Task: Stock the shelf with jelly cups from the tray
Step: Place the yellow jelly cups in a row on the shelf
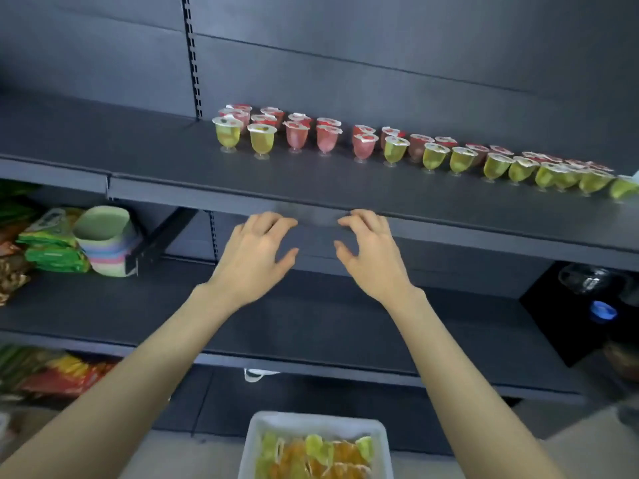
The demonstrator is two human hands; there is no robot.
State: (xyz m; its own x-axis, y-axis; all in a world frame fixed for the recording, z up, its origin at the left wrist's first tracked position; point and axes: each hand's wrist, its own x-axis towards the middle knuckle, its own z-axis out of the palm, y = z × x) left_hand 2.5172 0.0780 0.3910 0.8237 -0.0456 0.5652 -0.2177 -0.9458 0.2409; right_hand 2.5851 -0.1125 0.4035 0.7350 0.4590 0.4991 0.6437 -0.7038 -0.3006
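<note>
A: How are the hands shown?
B: The left hand and right hand are held spread and empty, just short of the shelf edge.

A: Where are the jelly cups?
B: Stocked jelly cups are ranged beyond the fingers; the rest, somewhat blurred, lie in the white tray below the wrists.

A: What risk is indicated?
B: The stemmed cups could be toppled in a chain if a reach over the front row were misjudged.

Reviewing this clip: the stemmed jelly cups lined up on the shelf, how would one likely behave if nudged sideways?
A jelly cup on the shelf would probably tip rather than slide: its wide filled bowl sits on a thin stem and small foot. Neighbours stand close, so one fall might knock over others. The clear plastic looks thin, so it may flex under a firm squeeze.
</note>
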